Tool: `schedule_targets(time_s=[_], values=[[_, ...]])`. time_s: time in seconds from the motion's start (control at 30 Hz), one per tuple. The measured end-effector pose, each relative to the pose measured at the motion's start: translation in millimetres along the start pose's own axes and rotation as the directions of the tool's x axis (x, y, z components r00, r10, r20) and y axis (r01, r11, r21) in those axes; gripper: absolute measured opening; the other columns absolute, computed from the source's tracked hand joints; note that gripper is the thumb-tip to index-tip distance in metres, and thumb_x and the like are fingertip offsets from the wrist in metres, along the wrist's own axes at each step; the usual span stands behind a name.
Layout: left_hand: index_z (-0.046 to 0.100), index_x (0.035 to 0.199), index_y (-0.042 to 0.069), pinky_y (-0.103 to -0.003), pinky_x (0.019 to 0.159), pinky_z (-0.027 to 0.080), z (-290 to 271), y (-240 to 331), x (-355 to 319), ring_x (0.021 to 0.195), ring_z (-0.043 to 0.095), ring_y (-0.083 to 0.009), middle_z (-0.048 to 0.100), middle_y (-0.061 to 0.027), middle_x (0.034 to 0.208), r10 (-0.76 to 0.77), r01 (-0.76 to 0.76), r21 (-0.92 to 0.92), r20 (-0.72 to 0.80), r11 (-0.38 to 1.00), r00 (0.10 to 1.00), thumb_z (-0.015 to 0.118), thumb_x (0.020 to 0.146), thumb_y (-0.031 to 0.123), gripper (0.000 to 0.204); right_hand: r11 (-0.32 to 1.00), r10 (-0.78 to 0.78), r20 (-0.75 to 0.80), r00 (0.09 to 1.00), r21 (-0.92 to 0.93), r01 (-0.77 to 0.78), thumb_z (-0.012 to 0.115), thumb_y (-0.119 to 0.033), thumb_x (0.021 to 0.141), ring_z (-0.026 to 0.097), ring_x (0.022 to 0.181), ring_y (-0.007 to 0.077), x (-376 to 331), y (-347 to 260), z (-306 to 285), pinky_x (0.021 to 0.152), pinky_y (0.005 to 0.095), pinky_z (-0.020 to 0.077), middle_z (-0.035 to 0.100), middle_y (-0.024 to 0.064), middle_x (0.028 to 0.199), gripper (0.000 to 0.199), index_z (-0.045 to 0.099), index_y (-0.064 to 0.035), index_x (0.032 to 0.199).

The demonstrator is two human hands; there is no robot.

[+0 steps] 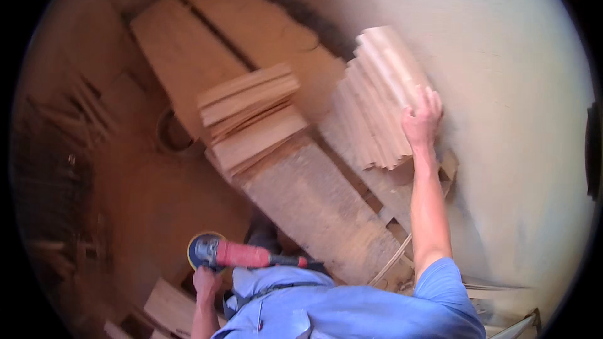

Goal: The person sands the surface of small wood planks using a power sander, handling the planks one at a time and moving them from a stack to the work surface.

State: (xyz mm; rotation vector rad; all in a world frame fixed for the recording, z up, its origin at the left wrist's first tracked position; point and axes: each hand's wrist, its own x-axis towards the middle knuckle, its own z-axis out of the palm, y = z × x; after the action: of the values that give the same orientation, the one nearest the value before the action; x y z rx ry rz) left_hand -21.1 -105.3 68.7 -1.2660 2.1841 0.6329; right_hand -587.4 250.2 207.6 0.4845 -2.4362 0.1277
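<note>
My left hand, low in view beside my body, is closed around the head end of a red and grey angle grinder. The tool lies sideways across my front, and its round disc shows a yellow rim. On the right my arm reaches out, and my right hand grips the near end of a pale wooden board. That board tops a fanned stack of wooden boards beside the wall. My thumb shows at its left edge; the fingertips are partly hidden.
In front of me runs a dusty bench plank, with a stack of boards at its far end. Beyond lie large wooden panels. A pale wall bounds the right. Scrap wood lies at left, and more boards at lower left.
</note>
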Motion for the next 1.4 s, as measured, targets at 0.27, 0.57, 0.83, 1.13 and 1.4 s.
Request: schedule_targets(time_s=[0.27, 0.57, 0.83, 1.13, 1.4], values=[[0.072, 0.086, -0.005, -0.052, 0.085, 0.055, 24, -34, 42, 0.092, 0.068, -0.0457, 0.069, -0.0308, 0.091, -0.078, 0.077, 0.007, 0.053, 0.997, 0.996, 0.058, 0.076, 0.011, 0.024, 0.803, -0.512, 0.564, 0.648, 0.582, 0.128, 0.068, -0.001, 0.07, 0.04, 0.14, 0.0371, -94, -215, 120, 0.119, 0.0468, 0.0295, 0.047, 0.021, 0.147, 0.068, 0.054, -0.0047, 0.136], [0.07, 0.079, -0.008, -0.053, 0.081, 0.055, 34, -43, 32, 0.085, 0.068, -0.0483, 0.067, -0.0334, 0.083, -0.112, 0.112, -0.008, 0.025, 0.994, 0.993, 0.057, 0.07, 0.008, 0.023, 0.796, -0.597, 0.686, 0.416, 0.441, 0.415, 0.075, -0.005, 0.07, 0.034, 0.141, 0.0384, -94, -266, 181, 0.119, 0.0519, 0.0241, 0.037, 0.0234, 0.149, 0.089, 0.038, -0.01, 0.151], [0.069, 0.082, -0.01, -0.052, 0.082, 0.055, 38, -47, 35, 0.088, 0.068, -0.0477, 0.067, -0.0334, 0.084, -0.093, 0.095, -0.055, 0.043, 0.994, 0.995, 0.057, 0.068, 0.008, 0.026, 0.877, -0.48, 0.716, 0.507, 0.413, 0.246, 0.082, -0.009, 0.059, 0.043, 0.122, 0.0402, -144, -249, 146, 0.105, 0.049, 0.0348, 0.044, 0.0247, 0.132, 0.104, 0.036, -0.0126, 0.153], [0.069, 0.081, -0.007, -0.055, 0.079, 0.054, 31, -41, 39, 0.086, 0.066, -0.0506, 0.067, -0.0323, 0.082, 0.02, -0.019, 0.043, -0.023, 0.999, 1.0, 0.057, 0.07, 0.011, 0.024, 0.955, -0.152, 0.847, 0.51, 0.259, -0.145, 0.077, -0.006, 0.062, 0.042, 0.121, 0.0429, -283, -159, 54, 0.105, 0.0522, 0.0341, 0.04, 0.0273, 0.133, 0.105, 0.03, -0.0119, 0.155], [0.068, 0.081, -0.008, -0.052, 0.074, 0.053, 44, -26, 20, 0.083, 0.067, -0.0491, 0.068, -0.0303, 0.08, 0.259, -0.259, 0.166, 0.026, 0.951, 0.966, 0.059, 0.07, 0.01, 0.023, 0.923, 0.195, 0.813, 0.548, 0.038, -0.384, 0.076, -0.003, 0.06, 0.042, 0.121, 0.0453, -422, -49, -46, 0.105, 0.0554, 0.0351, 0.037, 0.0291, 0.135, 0.106, 0.03, -0.0106, 0.155]])
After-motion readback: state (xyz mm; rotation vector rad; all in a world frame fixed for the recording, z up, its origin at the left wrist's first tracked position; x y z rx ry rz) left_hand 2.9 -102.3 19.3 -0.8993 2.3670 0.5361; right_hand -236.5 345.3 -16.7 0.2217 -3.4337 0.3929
